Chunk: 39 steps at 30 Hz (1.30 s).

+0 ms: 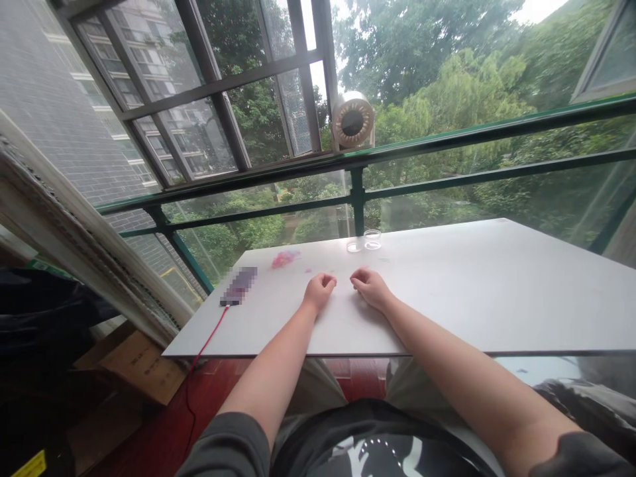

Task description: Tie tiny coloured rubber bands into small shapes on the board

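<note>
Both hands rest on the white table (447, 291), a small gap between them. My left hand (320, 291) is closed, thumb against curled fingers. Facing it, my right hand (370, 288) is closed in a similar pinch. Whatever either hand holds, if anything, is too small or hidden to make out. Just beyond the hands lie faint pink bits, one a small pink piece (309, 270). A pink and red translucent bundle (285, 259) lies farther left. Near the far edge stand two clear round containers, a lower one (353, 247) and a taller one (372, 240).
A blurred-out phone-like device (239, 286) lies on the table's left, with a red cable (211, 334) hanging over the front edge. A round fan (353, 122) sits by the green railing (358, 192). A cardboard box (142, 364) stands on the floor at left.
</note>
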Each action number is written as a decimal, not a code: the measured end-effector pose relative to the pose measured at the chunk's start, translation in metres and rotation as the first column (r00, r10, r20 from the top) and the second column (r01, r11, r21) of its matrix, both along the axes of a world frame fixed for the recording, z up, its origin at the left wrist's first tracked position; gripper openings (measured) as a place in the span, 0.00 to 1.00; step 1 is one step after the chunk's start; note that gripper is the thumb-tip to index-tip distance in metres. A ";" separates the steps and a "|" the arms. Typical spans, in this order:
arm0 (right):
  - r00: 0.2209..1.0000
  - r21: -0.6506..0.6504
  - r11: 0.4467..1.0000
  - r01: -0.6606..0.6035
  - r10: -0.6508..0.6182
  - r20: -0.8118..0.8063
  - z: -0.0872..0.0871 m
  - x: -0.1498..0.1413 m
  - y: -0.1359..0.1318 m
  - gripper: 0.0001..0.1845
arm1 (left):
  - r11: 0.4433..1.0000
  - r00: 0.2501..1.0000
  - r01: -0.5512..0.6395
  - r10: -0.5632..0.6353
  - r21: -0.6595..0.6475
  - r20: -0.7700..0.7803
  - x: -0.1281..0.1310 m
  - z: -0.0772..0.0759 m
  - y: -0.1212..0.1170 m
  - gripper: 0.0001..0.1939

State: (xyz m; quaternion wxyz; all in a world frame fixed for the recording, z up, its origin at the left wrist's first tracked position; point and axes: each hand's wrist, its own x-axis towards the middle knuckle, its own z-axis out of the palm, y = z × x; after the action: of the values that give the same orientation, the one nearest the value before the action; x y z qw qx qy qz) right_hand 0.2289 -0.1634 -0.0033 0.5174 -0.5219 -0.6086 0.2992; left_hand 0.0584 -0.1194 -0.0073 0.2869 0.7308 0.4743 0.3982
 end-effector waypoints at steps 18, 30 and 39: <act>0.968 -0.020 0.998 -0.063 0.066 0.242 0.002 -0.008 -0.011 0.06 | 0.936 0.895 -0.349 0.345 0.040 -0.281 -0.074 0.018 0.058 0.08; 0.955 0.004 1.000 -0.020 0.018 0.297 -0.001 -0.008 -0.008 0.06 | 0.961 0.892 -0.272 0.269 0.044 -0.363 -0.060 0.014 0.058 0.08; 0.941 0.008 1.000 -0.014 0.010 0.339 0.002 -0.007 -0.011 0.08 | 0.878 0.769 -0.470 0.456 0.088 -0.448 -0.121 0.011 0.062 0.16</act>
State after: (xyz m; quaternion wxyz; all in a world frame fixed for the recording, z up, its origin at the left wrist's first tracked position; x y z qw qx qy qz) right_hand 0.2214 -0.1745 -0.0017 0.4060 -0.5592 -0.6932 0.2049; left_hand -0.0631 -0.0573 0.0034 0.0714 0.6596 0.6989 0.2671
